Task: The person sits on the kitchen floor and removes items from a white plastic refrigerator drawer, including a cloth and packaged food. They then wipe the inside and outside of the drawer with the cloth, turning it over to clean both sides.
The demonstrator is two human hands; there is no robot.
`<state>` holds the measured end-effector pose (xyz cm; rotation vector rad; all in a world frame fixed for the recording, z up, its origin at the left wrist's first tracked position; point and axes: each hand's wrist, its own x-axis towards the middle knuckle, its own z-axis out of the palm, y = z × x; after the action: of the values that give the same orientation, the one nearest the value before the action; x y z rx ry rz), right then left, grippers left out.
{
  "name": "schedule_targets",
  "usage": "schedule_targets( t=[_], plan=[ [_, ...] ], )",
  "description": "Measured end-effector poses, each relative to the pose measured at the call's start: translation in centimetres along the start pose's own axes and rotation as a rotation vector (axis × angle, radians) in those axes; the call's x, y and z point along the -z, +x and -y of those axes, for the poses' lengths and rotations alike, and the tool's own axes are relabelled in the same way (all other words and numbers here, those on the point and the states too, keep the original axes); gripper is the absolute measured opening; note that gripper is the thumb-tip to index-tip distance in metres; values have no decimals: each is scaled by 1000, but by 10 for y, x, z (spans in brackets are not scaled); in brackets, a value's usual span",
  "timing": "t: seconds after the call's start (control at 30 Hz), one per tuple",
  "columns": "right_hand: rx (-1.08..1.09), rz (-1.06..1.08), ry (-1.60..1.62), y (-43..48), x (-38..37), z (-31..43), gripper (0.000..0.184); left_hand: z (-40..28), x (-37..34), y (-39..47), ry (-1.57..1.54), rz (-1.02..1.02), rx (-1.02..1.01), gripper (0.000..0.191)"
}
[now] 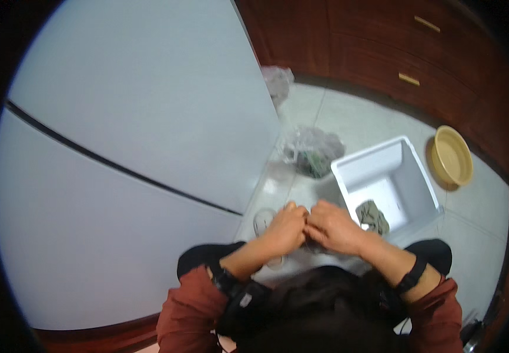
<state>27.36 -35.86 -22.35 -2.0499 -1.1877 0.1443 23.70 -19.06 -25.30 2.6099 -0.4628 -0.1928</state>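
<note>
My left hand (289,226) and my right hand (330,226) meet in front of me, fingers curled and nearly touching. Whatever lies between the fingertips is too small or hidden to make out. Close to the left hand, a round, clear item (264,219) rests low by the floor. To the right stands a white plastic bin (422,176), with a crumpled grey-green cloth-like thing (371,216) inside. Beyond my hands, a clear plastic bag (314,150) with something green in it lies on the tiles.
A large pale panel with a dark seam (126,165) fills the left side. Another plastic bag (277,84) sits by its far edge. A yellow basin (453,156) stands right of the bin, near dark red wooden drawers (369,57).
</note>
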Motion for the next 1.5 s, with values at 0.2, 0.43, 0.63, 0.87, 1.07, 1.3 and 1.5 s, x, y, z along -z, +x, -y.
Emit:
schedule_targets(
  t=[0.2,0.43,0.63,0.87,1.07,1.3,1.5],
  plan=[
    [-418,-427,-107,-63,24,-72,28,69,-11,28,-17,-70,38,14],
    [-1233,-1041,155,-179,69,-150,37,144,-53,70,400,57,259,19],
    [-1271,-748,-488,-232,45,-167,49,185,-67,107,388,197,442,34],
    [-1578,-1164,837,-226,9,-178,61,59,-51,149,-404,35,84,38],
    [-1544,-1112,761,-221,-12,-158,66,-42,-96,105,-304,249,55,46],
    [-1176,-1471,736,-222,30,-114,63,-69,-169,79,-352,421,-82,52],
    [-1222,-1376,418,-226,52,-115,48,-75,-184,74,-196,447,-123,54]
  ],
)
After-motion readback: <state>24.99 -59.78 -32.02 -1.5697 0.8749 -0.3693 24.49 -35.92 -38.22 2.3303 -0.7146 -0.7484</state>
